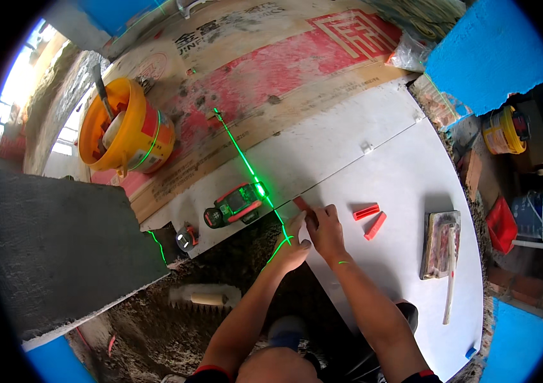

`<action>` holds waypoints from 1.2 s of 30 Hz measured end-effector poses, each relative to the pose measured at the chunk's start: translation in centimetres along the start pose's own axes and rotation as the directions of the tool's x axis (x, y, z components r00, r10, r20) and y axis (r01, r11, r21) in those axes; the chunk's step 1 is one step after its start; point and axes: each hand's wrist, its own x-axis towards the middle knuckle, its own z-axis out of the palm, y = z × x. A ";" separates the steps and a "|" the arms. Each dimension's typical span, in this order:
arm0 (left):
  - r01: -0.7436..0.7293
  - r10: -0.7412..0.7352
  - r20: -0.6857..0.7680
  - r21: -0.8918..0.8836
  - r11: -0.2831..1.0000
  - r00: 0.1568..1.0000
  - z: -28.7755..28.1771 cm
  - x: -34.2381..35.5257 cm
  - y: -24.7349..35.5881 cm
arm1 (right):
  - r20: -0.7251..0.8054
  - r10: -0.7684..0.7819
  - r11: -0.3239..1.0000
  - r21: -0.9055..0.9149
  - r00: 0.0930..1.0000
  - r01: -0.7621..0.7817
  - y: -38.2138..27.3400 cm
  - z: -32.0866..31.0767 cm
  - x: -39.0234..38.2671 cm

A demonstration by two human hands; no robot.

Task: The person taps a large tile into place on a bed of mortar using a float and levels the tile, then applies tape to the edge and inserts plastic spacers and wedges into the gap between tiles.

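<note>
My right hand [326, 231] is closed on a red wedge [301, 203] at the joint between two white tiles. Right beside it, my left hand [292, 250] is closed at the near tile's corner; what its fingers grip is hidden. A bright green laser line crosses the far tile [342, 131] and falls on my left hand and wrist. Two more red wedges [366, 211] lie on the near tile [405, 191], to the right of my hands. Left of them, a red and black laser device [239, 204] rests on the far tile near its edge.
A tape measure [186, 237] sits by the dark grey block [86, 249]. Below, a notched trowel [206, 297] lies on dark mortar. A yellow bucket [128, 127] holds tools at left. A worn flat tool [441, 246] with a pale handle lies on the near tile. A white clip [367, 149] stands in the joint.
</note>
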 end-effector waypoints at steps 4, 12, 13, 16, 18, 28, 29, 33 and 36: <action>-0.022 0.029 -0.045 0.141 0.990 0.999 0.1 0.1 -0.3 | -0.005 -0.016 1.000 -0.020 1.000 0.015 -0.1 0.8 -0.1; -0.081 0.148 -0.187 0.324 0.943 0.971 -0.6 3.8 0.6 | -0.079 -0.068 0.998 0.007 0.995 0.069 -0.4 3.6 0.7; -0.074 0.129 -0.140 0.344 0.936 0.982 -0.8 4.1 0.5 | -0.119 -0.088 0.996 -0.001 0.989 0.088 -0.3 3.8 0.8; -0.069 0.100 -0.059 0.393 0.917 0.993 -1.4 4.2 -0.2 | 0.018 -0.032 0.998 0.051 0.999 0.031 0.3 3.3 1.2; -0.028 0.024 0.015 0.420 0.907 1.000 -1.7 4.1 -0.7 | 0.226 -0.097 0.977 0.206 0.969 0.050 0.7 2.2 1.4; -0.049 0.075 -0.045 0.422 0.905 0.996 -1.5 4.7 0.8 | 0.402 -0.440 0.888 0.062 0.803 0.455 2.3 -1.1 6.2; -0.073 0.101 -0.046 0.419 0.905 0.994 -1.5 4.8 1.2 | 0.407 -0.488 0.849 0.019 0.772 0.528 2.4 -1.1 6.7; -0.014 0.044 -0.062 0.419 0.908 0.997 -1.4 4.7 2.1 | 0.449 -0.541 0.779 -0.051 0.711 0.625 3.0 -0.4 7.7; 0.018 0.020 -0.088 0.416 0.909 0.996 -1.4 4.8 2.0 | 0.454 -0.600 0.660 -0.185 0.659 0.728 3.5 0.1 7.9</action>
